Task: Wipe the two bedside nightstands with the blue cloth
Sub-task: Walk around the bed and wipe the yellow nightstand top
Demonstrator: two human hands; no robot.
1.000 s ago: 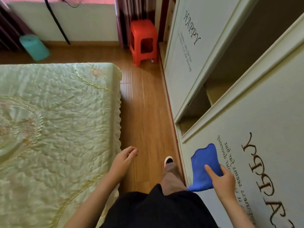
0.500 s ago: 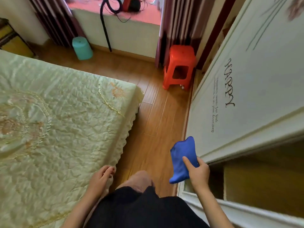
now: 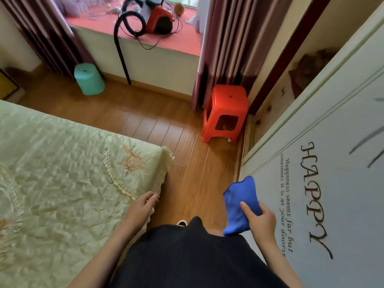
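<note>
My right hand grips the folded blue cloth, which hangs low in front of me beside the white wardrobe door. My left hand hangs loosely at the corner of the bed, its fingers curled with nothing in them. At the far left edge a sliver of a wooden piece of furniture shows; whether it is a nightstand I cannot tell.
The bed with a pale green quilt fills the left. A white sliding wardrobe lettered "HAPPY" lines the right. A wooden floor aisle runs between them toward an orange stool, a teal stool and a window ledge holding a red vacuum.
I have walked forward along the aisle past the open wardrobe section; the bed's corner, orange stool and window ledge are nearer. The cloth stays in my right hand.
</note>
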